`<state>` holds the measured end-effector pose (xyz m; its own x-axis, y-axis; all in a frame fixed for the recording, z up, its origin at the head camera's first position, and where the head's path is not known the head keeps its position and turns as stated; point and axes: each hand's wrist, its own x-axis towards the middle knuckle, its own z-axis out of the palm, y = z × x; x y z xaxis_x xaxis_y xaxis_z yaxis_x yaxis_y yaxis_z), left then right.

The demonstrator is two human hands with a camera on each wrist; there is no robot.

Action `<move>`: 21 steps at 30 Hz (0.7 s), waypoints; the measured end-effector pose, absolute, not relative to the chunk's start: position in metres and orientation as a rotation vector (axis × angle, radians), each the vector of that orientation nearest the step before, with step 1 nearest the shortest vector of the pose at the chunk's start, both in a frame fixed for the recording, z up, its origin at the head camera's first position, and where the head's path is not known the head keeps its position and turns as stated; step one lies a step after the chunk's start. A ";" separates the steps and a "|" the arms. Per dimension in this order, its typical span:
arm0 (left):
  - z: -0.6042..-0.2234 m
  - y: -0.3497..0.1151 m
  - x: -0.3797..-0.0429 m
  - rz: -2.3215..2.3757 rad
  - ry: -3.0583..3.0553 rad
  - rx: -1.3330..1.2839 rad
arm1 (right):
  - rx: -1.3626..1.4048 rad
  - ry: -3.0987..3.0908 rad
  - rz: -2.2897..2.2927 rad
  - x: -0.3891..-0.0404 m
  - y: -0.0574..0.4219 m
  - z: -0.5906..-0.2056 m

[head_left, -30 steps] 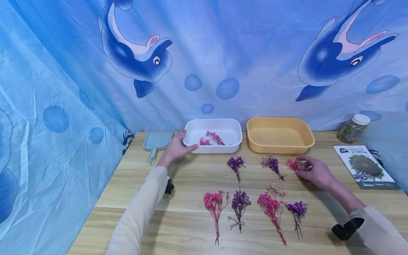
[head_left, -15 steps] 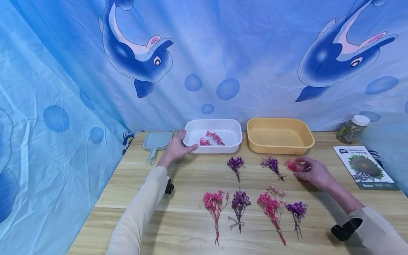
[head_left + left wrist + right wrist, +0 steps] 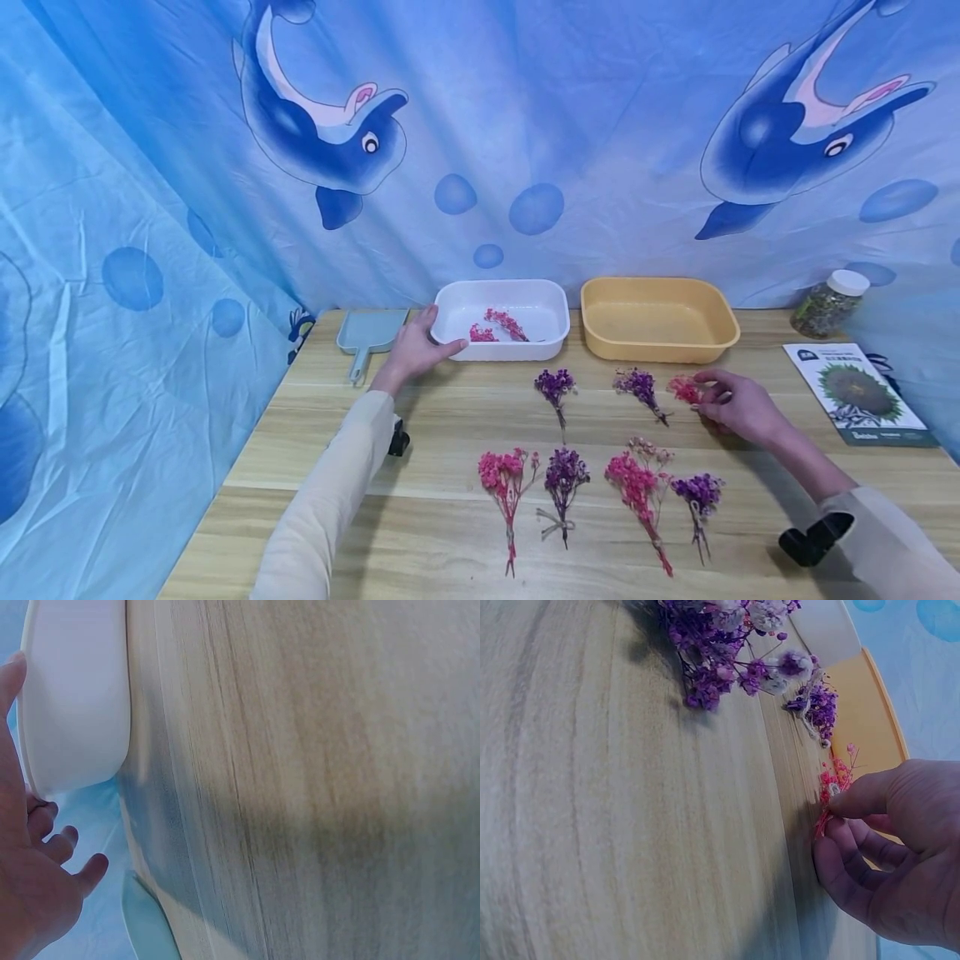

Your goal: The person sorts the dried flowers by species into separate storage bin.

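Note:
My left hand (image 3: 412,346) rests at the left corner of a white plastic basin (image 3: 551,350), thumb along the front rim and fingers spread by the left end. Two pink dried flower sprigs (image 3: 504,323) lie inside that basin. With thumb and fingertips, my right hand (image 3: 738,407) pinches a small pink dried flower bunch (image 3: 832,784) by its stems, low over the table. The palm hides part of it in the head view. Just left of it lies a purple bunch (image 3: 637,385), and another purple bunch (image 3: 555,387) lies farther left.
A yellow basin (image 3: 660,354) stands behind my right hand. Pink bunches (image 3: 637,483) and purple bunches (image 3: 566,475) lie in the front row. At left is a pale blue dustpan (image 3: 367,333); at right, a lidded jar (image 3: 828,307) and a sunflower-printed packet (image 3: 858,392).
My right hand and the pink bunch have shifted slightly left. My left hand stays at the white basin's corner.

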<state>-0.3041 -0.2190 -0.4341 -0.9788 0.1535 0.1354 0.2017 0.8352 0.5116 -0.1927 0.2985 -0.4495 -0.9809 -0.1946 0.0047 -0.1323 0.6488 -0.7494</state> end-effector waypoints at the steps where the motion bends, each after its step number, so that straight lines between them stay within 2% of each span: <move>1: -0.434 -0.219 -0.304 -0.831 -2.924 -0.284 | -0.281 2.789 -1.251 -0.193 0.298 -0.449; 11: -0.433 -0.219 -0.302 -0.841 -2.922 -0.286 | -0.300 2.940 -1.090 -0.195 0.294 -0.449; 21: -0.433 -0.219 -0.304 -0.825 -2.913 -0.298 | -0.358 2.934 -1.117 -0.194 0.297 -0.450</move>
